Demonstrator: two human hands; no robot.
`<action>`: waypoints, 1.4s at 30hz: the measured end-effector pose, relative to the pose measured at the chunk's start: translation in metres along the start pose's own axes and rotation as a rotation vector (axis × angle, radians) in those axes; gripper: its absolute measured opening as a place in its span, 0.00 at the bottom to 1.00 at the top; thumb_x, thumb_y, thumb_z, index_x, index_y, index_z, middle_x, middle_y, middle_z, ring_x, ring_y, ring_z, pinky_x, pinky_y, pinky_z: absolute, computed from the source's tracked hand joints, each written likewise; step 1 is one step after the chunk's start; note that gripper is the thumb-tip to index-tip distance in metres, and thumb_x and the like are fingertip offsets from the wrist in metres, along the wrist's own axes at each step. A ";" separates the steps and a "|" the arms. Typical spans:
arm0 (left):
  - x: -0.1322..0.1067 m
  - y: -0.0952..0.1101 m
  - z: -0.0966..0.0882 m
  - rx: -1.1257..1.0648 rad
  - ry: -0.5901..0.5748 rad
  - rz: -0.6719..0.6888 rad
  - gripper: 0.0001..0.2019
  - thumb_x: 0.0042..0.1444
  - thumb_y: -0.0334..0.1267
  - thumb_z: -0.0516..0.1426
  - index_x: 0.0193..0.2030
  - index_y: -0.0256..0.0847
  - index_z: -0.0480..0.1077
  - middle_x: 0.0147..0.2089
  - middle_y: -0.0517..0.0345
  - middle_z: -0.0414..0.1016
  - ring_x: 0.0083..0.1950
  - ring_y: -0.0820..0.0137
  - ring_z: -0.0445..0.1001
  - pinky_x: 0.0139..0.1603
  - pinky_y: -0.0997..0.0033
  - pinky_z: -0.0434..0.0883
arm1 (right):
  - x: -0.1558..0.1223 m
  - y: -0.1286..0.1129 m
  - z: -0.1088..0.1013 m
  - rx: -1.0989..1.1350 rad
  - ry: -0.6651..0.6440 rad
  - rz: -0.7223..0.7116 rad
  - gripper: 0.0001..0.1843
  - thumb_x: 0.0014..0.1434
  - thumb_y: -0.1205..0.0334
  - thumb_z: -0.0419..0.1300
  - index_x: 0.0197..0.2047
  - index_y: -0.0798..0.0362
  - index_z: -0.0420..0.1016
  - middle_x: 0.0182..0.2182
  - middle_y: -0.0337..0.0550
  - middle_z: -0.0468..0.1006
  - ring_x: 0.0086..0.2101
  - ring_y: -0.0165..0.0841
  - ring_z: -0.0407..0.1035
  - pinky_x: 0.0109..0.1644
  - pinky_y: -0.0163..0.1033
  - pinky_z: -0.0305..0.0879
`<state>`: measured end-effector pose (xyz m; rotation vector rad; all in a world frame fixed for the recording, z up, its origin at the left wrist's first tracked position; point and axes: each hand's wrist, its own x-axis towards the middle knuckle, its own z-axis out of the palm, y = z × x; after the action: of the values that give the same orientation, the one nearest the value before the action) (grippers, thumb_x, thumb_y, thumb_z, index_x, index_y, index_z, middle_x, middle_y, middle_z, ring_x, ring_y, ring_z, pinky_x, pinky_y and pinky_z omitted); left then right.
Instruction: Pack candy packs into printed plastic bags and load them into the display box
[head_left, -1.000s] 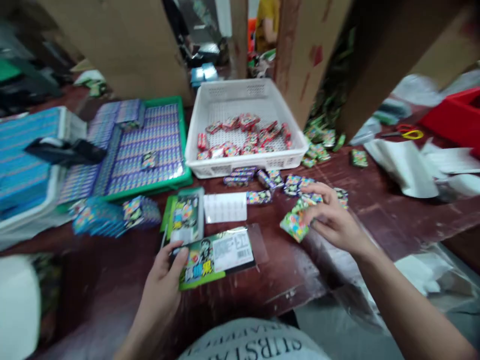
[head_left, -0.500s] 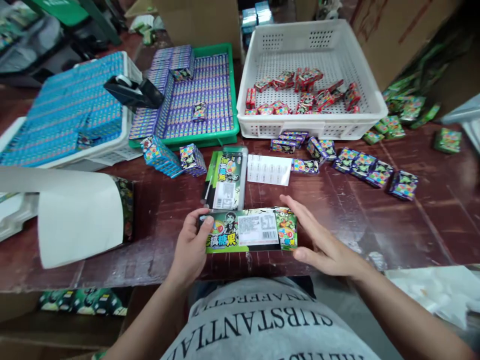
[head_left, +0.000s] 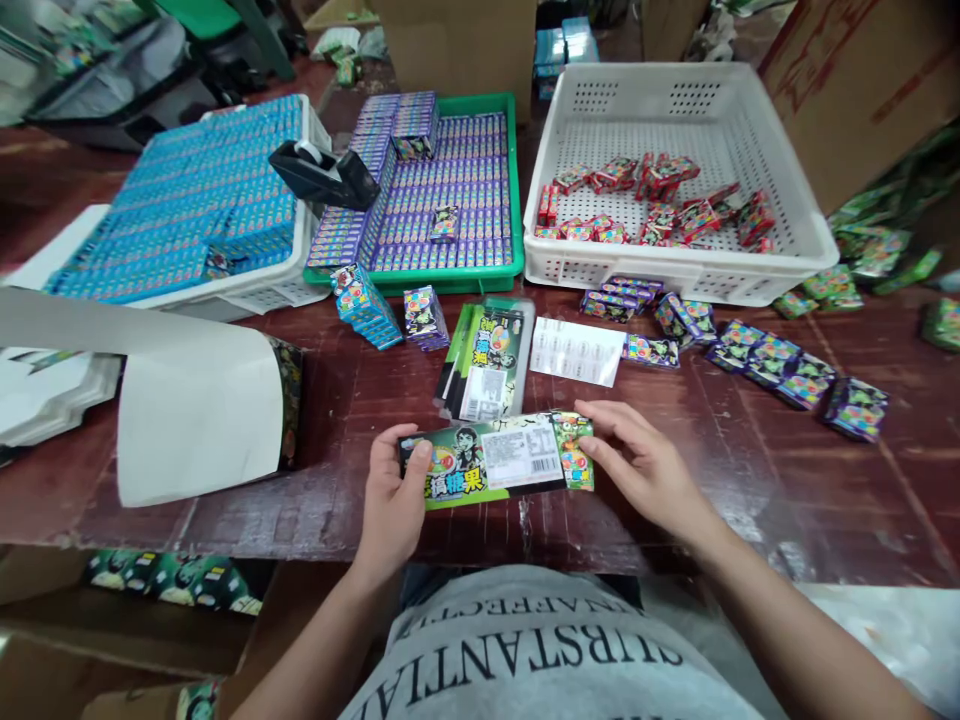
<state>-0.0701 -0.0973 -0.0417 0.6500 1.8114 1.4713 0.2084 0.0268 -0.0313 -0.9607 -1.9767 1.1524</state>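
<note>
My left hand (head_left: 391, 498) grips the left end of a long green printed packet (head_left: 484, 462) with a white barcode label, held over the near edge of the dark red table (head_left: 757, 470). My right hand (head_left: 643, 468) pinches a small green candy box (head_left: 574, 452) against the packet's right end. Just beyond lies a stack of similar green packets (head_left: 489, 358) and a white label sheet (head_left: 576, 351). Small purple candy boxes (head_left: 772, 360) lie scattered to the right.
A white basket (head_left: 780, 260) holds red candy boxes. A green tray (head_left: 510, 200) carries purple boxes, and a white tray (head_left: 255, 290) carries blue boxes with a black tape dispenser (head_left: 324, 177). White curled sheets (head_left: 199, 410) lie at left. Cardboard boxes stand behind.
My right hand picked a small green box from the loose pile and brought it to the packet's right end. The view shifted down and left; my left hand kept hold of the packet.
</note>
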 end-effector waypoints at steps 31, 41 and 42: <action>-0.028 -0.015 0.045 -0.100 0.075 -0.083 0.17 0.65 0.52 0.58 0.52 0.48 0.60 0.44 0.59 0.72 0.41 0.69 0.76 0.42 0.68 0.76 | 0.016 -0.001 0.029 0.424 0.089 0.320 0.27 0.65 0.51 0.62 0.66 0.34 0.65 0.57 0.44 0.73 0.46 0.38 0.75 0.45 0.50 0.82; -0.020 0.009 0.071 -0.043 -0.517 0.109 0.22 0.64 0.38 0.59 0.64 0.45 0.63 0.58 0.48 0.74 0.56 0.62 0.76 0.56 0.61 0.74 | 0.003 0.006 0.023 0.227 0.070 0.179 0.27 0.65 0.56 0.63 0.65 0.38 0.63 0.52 0.43 0.76 0.48 0.38 0.74 0.51 0.49 0.75; -0.018 0.010 0.074 -0.037 -0.546 0.114 0.23 0.65 0.38 0.59 0.66 0.45 0.62 0.58 0.47 0.74 0.55 0.62 0.76 0.55 0.60 0.75 | 0.000 0.004 0.030 0.276 0.189 0.215 0.26 0.63 0.56 0.65 0.62 0.38 0.63 0.47 0.42 0.77 0.43 0.37 0.74 0.45 0.46 0.76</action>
<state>-0.0022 -0.0626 -0.0358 1.0339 1.3391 1.2366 0.1850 0.0160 -0.0473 -1.1085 -1.5464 1.3563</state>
